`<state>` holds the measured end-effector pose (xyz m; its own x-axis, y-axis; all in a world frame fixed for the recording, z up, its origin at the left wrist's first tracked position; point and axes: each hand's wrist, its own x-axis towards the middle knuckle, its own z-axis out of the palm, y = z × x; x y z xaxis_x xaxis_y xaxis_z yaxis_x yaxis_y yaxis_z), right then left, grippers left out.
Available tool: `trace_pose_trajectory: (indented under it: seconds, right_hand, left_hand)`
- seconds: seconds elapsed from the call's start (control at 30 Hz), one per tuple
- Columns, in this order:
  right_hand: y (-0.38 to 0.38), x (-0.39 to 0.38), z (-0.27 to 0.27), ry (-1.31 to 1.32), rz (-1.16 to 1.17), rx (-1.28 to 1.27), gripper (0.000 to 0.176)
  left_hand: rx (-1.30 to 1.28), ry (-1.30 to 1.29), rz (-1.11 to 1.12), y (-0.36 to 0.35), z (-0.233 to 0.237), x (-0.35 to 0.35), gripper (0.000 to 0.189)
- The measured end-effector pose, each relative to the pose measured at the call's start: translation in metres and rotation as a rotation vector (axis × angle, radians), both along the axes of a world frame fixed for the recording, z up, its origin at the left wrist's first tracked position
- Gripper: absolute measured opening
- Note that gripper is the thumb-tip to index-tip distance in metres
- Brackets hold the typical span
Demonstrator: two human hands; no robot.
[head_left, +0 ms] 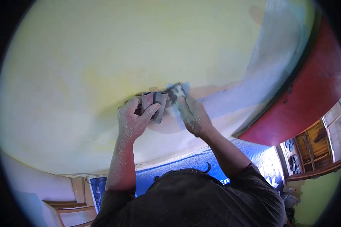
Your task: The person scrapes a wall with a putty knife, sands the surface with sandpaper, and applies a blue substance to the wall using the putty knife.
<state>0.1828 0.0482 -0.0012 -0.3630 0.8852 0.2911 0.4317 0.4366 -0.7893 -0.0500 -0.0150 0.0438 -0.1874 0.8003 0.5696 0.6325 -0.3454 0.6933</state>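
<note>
Sandpaper (161, 107), by the look of it, is in your left hand (131, 118), held up in front of the pale wall (64, 56); it curls into two grey rolls (one bent sheet or two pieces, you can't tell from here). Your left fingers are closed around it, with the thumb across its front. Your right hand (196, 118) grips a dark, dust-whitened sanding pad (177, 91) just beside the rolls, its fingers laid along the pad. It seems to rest against the wall, over a light-blue patch, though contact is hard to confirm. With pale dust on your hands and forearms, the step in hand looks like sanding, perhaps with a check of the paper. From here, your next move calls for a flat pad, even pressure and the loose rolls kept clear of the stroke.
</note>
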Motion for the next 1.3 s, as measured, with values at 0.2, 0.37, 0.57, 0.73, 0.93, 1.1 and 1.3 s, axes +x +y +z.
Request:
trace_pose_trajectory:
  seconds: [0.2, 0.37, 0.57, 0.73, 0.93, 1.1, 1.3]
  right_hand:
    - [0.001, 0.005, -0.023, -0.035, 0.032, 0.146, 0.048]
    - [-0.003, 0.009, 0.000, -0.031, 0.040, 0.139, 0.038]
    - [-0.003, 0.010, -0.036, 0.015, -0.030, 0.168, 0.037]
    - [0.007, 0.005, 0.008, 0.029, -0.016, 0.223, 0.040]
    - [-0.012, 0.003, -0.010, 0.236, -0.048, -0.189, 0.039]
    - [0.003, 0.011, 0.002, -0.013, -0.022, 0.198, 0.037]
    - [-0.012, 0.014, -0.014, 0.144, -0.045, -0.258, 0.035]
  left_hand:
    - [0.000, 0.082, -0.018, 0.000, -0.001, -0.008, 0.037]
    - [0.043, 0.024, -0.012, 0.000, 0.003, -0.001, 0.042]
    - [0.006, 0.025, 0.013, -0.001, 0.004, 0.002, 0.042]
    - [0.038, 0.027, -0.003, -0.001, 0.001, 0.002, 0.044]
    - [0.020, 0.086, -0.005, 0.001, -0.004, -0.009, 0.042]
    - [0.007, 0.005, -0.013, -0.003, 0.004, 0.002, 0.048]
    - [-0.002, 0.041, -0.004, 0.002, -0.004, -0.007, 0.044]
